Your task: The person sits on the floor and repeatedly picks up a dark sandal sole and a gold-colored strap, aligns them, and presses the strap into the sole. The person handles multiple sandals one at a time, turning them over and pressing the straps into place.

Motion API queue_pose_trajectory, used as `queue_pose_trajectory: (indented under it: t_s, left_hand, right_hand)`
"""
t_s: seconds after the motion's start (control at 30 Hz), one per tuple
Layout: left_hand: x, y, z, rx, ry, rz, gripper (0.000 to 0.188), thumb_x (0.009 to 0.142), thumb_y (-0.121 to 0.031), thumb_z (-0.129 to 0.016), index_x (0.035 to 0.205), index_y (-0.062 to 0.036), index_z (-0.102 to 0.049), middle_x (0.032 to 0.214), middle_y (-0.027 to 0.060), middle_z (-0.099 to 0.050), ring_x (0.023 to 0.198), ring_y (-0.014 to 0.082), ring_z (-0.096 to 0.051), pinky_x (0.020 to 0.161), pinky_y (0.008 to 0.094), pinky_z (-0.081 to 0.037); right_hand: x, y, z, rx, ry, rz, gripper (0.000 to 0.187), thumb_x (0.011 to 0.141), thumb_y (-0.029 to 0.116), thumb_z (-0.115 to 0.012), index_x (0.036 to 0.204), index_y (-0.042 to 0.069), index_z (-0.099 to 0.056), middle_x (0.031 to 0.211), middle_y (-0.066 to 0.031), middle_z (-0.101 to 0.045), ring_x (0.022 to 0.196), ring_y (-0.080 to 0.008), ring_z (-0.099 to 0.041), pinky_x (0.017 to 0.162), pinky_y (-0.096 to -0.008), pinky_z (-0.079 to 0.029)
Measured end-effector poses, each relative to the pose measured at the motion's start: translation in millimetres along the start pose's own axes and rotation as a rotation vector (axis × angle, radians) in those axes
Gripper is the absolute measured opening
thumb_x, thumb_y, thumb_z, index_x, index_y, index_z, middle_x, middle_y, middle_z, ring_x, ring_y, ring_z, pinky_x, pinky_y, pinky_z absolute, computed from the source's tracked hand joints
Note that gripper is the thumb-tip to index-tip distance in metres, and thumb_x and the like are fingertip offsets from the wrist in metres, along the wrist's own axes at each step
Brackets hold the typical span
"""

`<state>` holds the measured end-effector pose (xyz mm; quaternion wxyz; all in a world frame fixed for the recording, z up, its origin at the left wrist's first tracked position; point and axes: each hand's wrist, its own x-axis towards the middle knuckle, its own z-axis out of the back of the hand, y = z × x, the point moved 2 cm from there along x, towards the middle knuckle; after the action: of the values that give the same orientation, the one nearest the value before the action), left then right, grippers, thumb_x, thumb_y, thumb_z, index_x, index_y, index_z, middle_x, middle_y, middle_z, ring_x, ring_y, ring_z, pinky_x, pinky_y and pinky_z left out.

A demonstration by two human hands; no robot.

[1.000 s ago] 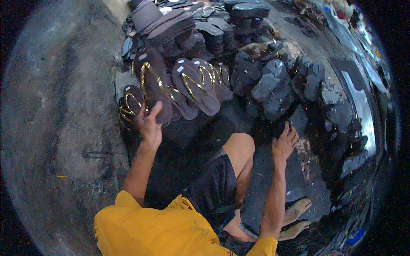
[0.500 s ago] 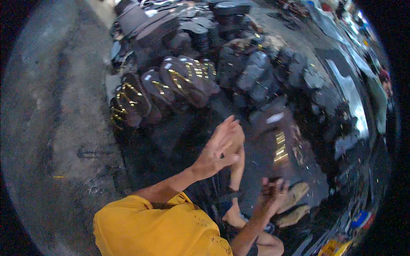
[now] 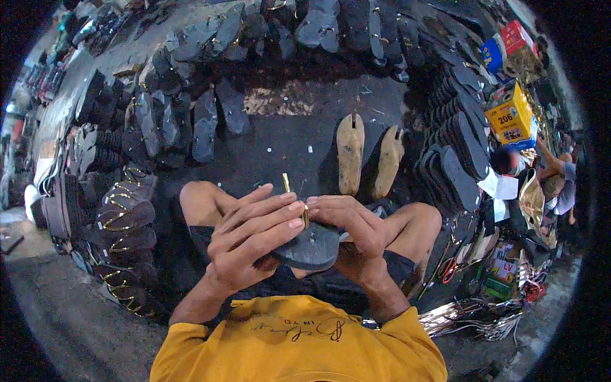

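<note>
Above my lap, both hands hold a dark sandal (image 3: 309, 253) with gold straps. My left hand (image 3: 248, 239) lies across its top and left side, fingers closed over it near the gold strap (image 3: 286, 183) that sticks up. From the right, my right hand (image 3: 356, 226) grips the sandal's side, its fingertips by the strap. The sandal's far end is hidden under my fingers. Beyond my right hand, two pale wooden shoe lasts, a left one (image 3: 350, 153) and a right one (image 3: 389, 162), lie on the dark floor mat (image 3: 286, 143).
Sandals with gold straps (image 3: 127, 216) line the left side. More dark soles (image 3: 318, 25) lie across the far side. Stacked soles (image 3: 459, 153) stand at the right, near a yellow box (image 3: 511, 118), red-handled scissors (image 3: 449, 270) and another person (image 3: 560, 184) farther off.
My view has turned, bringing the lasts ahead of me. My hands were apart and blurred, the right one near the lasts; now they are together on the sandal above my lap.
</note>
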<state>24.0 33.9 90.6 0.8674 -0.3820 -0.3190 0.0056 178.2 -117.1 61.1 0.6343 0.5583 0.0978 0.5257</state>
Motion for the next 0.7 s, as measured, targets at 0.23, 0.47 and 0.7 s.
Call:
queue_pose_trajectory:
  t_s: [0.23, 0.47, 0.7]
  left_hand:
    - [10.9, 3.5, 2.0, 0.057, 0.127, -0.054, 0.043, 0.079, -0.007, -0.083, 0.121, -0.0066, -0.071, 0.117, 0.0133, -0.079, 0.123, 0.0333, -0.073, 0.111, 0.0549, -0.054]
    - [-10.3, 16.3, -15.3, -0.16, 0.255, 0.164, 0.055, 0.067, 0.008, -0.083, 0.12, -0.0066, -0.072, 0.119, 0.0127, -0.07, 0.109, 0.0346, -0.072, 0.096, 0.0423, -0.06]
    - [26.8, 76.9, -19.2, -0.319, -0.05, 0.784, 0.058, 0.079, 0.004, -0.064, 0.136, -0.002, -0.064, 0.133, 0.0142, -0.071, 0.119, 0.0278, -0.071, 0.104, 0.0402, -0.059]
  right_hand:
    - [-8.4, -6.9, 4.6, 0.042, -0.003, -0.029, 0.048, 0.072, -0.001, -0.082, 0.119, 0.003, -0.074, 0.119, -0.0154, -0.077, 0.112, -0.032, -0.076, 0.094, -0.0407, -0.064]
    - [-6.3, -19.1, 15.7, 0.154, 0.196, -0.105, 0.05, 0.07, 0.005, -0.09, 0.118, 0.006, -0.076, 0.126, -0.0143, -0.075, 0.12, -0.0379, -0.072, 0.102, -0.0464, -0.059]
    - [-15.6, -168.5, 2.8, -0.12, -0.227, -0.611, 0.051, 0.091, 0.024, -0.081, 0.134, 0.002, -0.064, 0.136, -0.0199, -0.068, 0.131, -0.0381, -0.064, 0.111, -0.0477, -0.05]
